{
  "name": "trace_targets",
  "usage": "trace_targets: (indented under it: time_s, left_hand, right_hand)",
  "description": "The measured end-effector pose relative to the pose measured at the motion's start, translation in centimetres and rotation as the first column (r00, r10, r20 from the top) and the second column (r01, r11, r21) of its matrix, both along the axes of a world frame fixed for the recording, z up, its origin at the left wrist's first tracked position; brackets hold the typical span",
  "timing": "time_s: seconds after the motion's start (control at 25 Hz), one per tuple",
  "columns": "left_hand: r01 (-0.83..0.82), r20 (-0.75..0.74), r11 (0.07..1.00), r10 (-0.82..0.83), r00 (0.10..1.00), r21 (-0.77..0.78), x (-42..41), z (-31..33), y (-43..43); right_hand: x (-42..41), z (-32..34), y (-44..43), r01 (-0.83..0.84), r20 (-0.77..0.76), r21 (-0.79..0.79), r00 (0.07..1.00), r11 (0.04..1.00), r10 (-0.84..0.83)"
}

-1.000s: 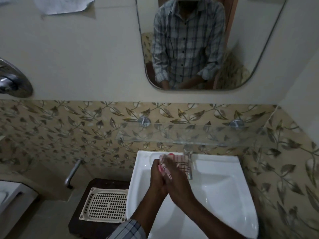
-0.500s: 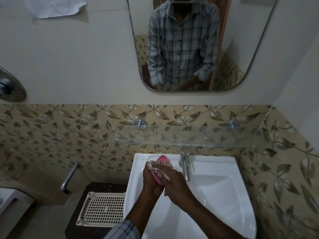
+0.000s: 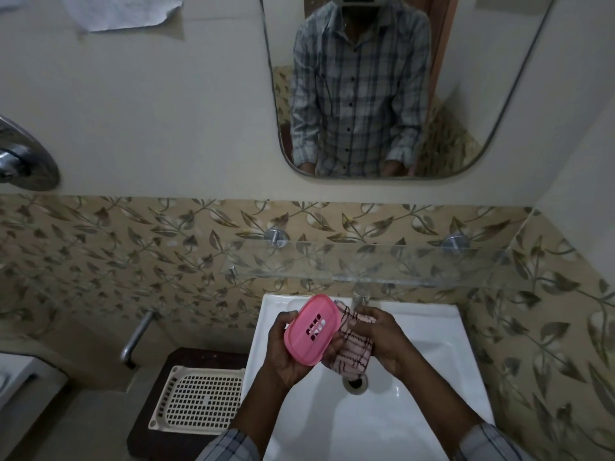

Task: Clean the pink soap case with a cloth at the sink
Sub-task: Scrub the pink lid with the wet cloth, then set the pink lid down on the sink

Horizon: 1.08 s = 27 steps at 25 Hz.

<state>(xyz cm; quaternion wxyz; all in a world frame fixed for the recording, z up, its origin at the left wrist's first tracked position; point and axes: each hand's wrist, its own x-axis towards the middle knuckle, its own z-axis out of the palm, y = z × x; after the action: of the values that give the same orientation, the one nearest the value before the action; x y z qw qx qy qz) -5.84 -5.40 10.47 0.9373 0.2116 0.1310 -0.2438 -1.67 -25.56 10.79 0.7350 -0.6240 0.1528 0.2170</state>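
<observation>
Left hand gripping oval pink soap case with slotted drain holes, tilted above the white sink, right hand clutching a bunched pink checked cloth just beside it

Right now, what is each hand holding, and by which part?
The left hand grips the pink soap case across its two long edges, slotted face up. The right hand holds the checked cloth bunched by its right side.
</observation>
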Motion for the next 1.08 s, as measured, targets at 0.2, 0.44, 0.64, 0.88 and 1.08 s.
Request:
trace_targets:
  time_s: [0.2,0.44,0.64,0.88,1.08]
  left_hand:
    - [0.094,-0.01,0.995,-0.094,0.995,0.017,-0.1,-1.0,0.4]
    - [0.052,0.079,0.959,-0.077,0.994,0.28,-1.6,-2.0,-1.9]
    - [-0.17,0.313,0.579,-0.156,0.937,0.797,-1.3,-1.5,-4.7]
    - [-0.383,0.322,0.531,0.208,0.924,0.756,-0.5,-2.5,-2.6]
    - [-0.341,0.167,0.445,0.385,0.908,0.828,-0.6,-4.4,-2.1]
  right_hand:
    - [0.0,-0.3,0.0,-0.069,0.043,-0.114,0.996,0.991,0.074]
    - [-2.1,2.3,1.9,0.085,0.297,-0.562,0.949,0.823,0.105]
    - [-2.3,3.2,2.5,-0.015,0.089,-0.437,0.994,0.899,0.06]
    - [0.8,0.4,-4.7,0.266,0.055,-0.235,0.964,0.935,-0.261]
    - [3.4,-5.0,-11.2,0.631,-0.178,-0.109,0.748,0.768,-0.64]
